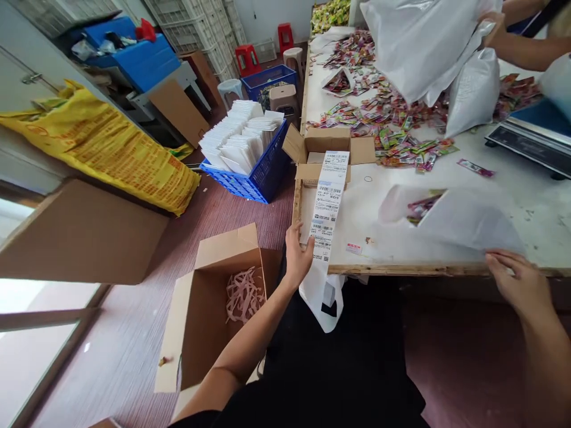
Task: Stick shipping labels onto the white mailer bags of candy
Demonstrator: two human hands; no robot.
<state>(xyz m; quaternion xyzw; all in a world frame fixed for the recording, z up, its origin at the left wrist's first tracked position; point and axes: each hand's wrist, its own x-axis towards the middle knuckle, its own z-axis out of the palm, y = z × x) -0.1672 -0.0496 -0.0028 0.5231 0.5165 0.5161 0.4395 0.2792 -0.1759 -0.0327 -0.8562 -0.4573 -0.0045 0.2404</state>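
My left hand [298, 255] is at the table's left front corner, fingers apart, beside a strip of printed labels [330, 196]. The strip runs out of a small open cardboard box [328, 142] and down to the table edge. My right hand [520, 282], at the front edge on the right, has its fingers closed on the near end of a white bag [464, 217]. That bag lies blurred on the table, its open mouth to the left showing small colourful packets [423, 208]. A small pink-and-white label [354, 248] lies near the edge.
Another person's hands [493, 30] hold a large white bag [414, 47] over piled packets [392, 113]. A scale [530, 145] stands right. Left are a blue crate [267, 172] of white envelopes, a floor carton [209, 291] with paper strips and a yellow sack [111, 154].
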